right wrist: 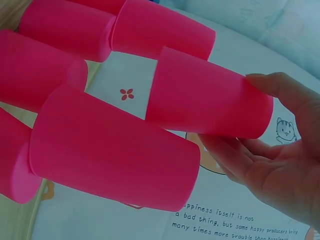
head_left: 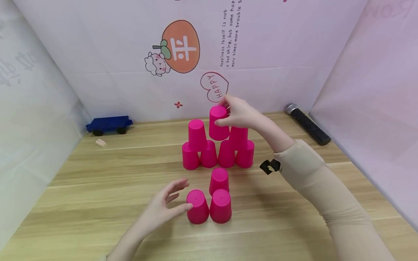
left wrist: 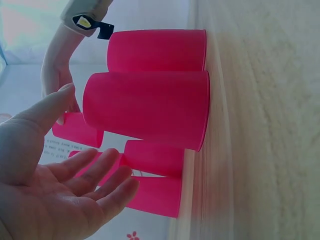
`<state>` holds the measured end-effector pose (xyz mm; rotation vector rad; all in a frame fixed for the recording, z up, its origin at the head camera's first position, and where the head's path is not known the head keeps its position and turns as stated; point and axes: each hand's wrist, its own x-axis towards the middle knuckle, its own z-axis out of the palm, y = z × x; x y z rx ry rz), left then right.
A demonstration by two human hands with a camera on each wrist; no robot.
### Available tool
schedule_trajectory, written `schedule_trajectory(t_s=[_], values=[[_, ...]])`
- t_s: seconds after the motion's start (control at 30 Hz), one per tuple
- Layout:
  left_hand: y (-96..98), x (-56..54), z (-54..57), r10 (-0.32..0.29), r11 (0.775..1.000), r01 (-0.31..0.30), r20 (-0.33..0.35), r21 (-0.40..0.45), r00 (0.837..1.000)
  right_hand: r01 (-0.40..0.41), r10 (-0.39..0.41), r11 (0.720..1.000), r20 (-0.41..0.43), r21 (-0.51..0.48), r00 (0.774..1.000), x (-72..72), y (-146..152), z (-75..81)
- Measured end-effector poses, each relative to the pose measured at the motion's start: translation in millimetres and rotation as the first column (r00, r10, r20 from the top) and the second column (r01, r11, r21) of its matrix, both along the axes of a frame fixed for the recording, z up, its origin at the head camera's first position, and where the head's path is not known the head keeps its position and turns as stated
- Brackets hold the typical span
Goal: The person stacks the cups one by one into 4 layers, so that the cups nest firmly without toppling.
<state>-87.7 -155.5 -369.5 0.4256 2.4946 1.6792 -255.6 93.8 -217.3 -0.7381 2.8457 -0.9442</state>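
A pink plastic cup, upside down, is gripped by my right hand between thumb and fingers. It hangs in the gap between the left upper cup and the right upper cup, and in the right wrist view the held cup has nothing directly under its rim. Both upper cups stand on a row of several upturned cups. My left hand has relaxed, spread fingers beside the front left cup; its thumb is near that cup, contact uncertain. Two more cups stand close by.
A blue toy wagon sits at the back left, with a small pale block before it. A black microphone lies at the back right. White printed panels border the wooden table.
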Motion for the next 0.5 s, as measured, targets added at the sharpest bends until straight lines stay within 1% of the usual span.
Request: schedule_trajectory(t_s=[0.13,0.27,0.4,0.5], values=[[1.9,-2.0,-1.0,-0.015,1.000,0.015,0.013,-0.002,1.000,-0.053,0.054,0.995,-0.012,0.089,0.998,-4.6,-5,0.1],[4.7,-3.2,-2.4,-0.042,0.999,0.042,0.031,0.000,0.999,-0.100,0.099,0.981,0.010,0.167,0.995,-7.6,-8,1.6],[7.1,-4.2,-4.0,-0.056,0.998,0.056,0.050,0.000,0.997,-0.127,0.117,0.963,0.057,0.236,0.992,-10.1,-10,2.7],[7.9,-4.9,-5.2,-0.069,0.998,0.068,0.059,0.010,0.996,-0.137,0.119,0.953,0.079,0.270,0.990,-12.2,-12,3.3]])
